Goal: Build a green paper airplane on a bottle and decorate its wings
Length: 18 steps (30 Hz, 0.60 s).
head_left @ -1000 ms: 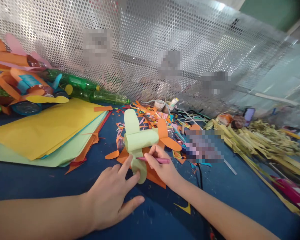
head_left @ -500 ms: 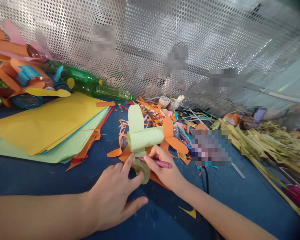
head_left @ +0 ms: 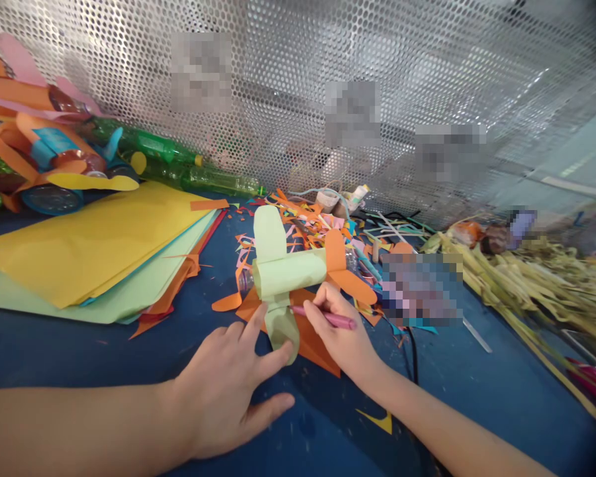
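A paper plane (head_left: 288, 271) lies on the blue table (head_left: 89, 358): a bottle wrapped in light green paper, with green wings and orange tail fins. My left hand (head_left: 233, 384) rests flat with fingers spread, its fingertips pressing on the near green wing. My right hand (head_left: 340, 334) is closed on a pink pen (head_left: 325, 317), whose tip meets the near wing beside the body. An orange sheet (head_left: 312, 344) lies under the wing.
Stacked yellow, green and orange paper sheets (head_left: 99, 258) lie at the left. Green bottles (head_left: 179, 165) and finished paper-and-bottle crafts (head_left: 44, 165) line the perforated metal screen (head_left: 328, 79). Paper scraps (head_left: 318, 225) lie behind the plane, dried leaf strips (head_left: 526, 278) at the right.
My right hand with the pen has shifted slightly right along the wing. The view has tipped a little. My left hand stays on the wing.
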Available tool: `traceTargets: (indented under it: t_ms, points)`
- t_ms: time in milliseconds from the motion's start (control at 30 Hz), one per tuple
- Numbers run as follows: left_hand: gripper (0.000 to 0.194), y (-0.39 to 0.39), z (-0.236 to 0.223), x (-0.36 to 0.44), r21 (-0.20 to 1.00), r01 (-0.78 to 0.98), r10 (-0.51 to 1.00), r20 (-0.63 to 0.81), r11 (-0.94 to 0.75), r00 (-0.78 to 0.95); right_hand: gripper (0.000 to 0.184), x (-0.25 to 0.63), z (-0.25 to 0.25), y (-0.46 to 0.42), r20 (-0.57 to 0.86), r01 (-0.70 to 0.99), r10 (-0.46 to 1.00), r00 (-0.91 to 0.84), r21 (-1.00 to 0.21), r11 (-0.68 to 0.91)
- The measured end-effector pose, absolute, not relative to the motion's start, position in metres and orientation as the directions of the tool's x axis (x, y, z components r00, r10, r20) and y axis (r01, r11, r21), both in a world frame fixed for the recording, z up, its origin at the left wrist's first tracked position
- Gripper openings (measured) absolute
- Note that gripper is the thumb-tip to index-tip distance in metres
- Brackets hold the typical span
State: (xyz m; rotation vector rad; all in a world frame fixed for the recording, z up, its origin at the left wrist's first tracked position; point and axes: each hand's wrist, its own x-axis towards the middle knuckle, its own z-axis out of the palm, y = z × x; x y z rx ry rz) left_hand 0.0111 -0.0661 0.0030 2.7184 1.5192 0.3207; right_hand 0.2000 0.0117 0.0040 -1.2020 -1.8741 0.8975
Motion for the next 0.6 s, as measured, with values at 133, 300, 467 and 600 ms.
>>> traceTargets:
  t_ms: [133,300,467,600]
  points:
    - [0.047,-0.065,0.007,0.010,0.144,0.829,0.840,0.153,-0.540,0.520,0.026,0.201,0.003,0.008,0.189,0.421,0.918,-0.350,-0.844,0.334]
    - [0.049,-0.064,0.008,0.009,0.147,0.825,0.838,0.128,-0.545,0.531,0.025,0.199,0.005,-0.001,0.147,0.369,0.880,-0.452,-0.867,0.335]
    - [0.049,-0.065,0.012,0.011,0.146,0.826,0.838,0.072,-0.545,0.540,0.025,0.198,0.006,-0.005,0.121,0.362,0.863,-0.491,-0.872,0.328]
    - [0.043,-0.066,0.020,0.015,0.153,0.853,0.864,0.009,-0.499,0.504,0.024,0.196,0.006,0.000,0.153,0.403,0.877,-0.456,-0.843,0.357]
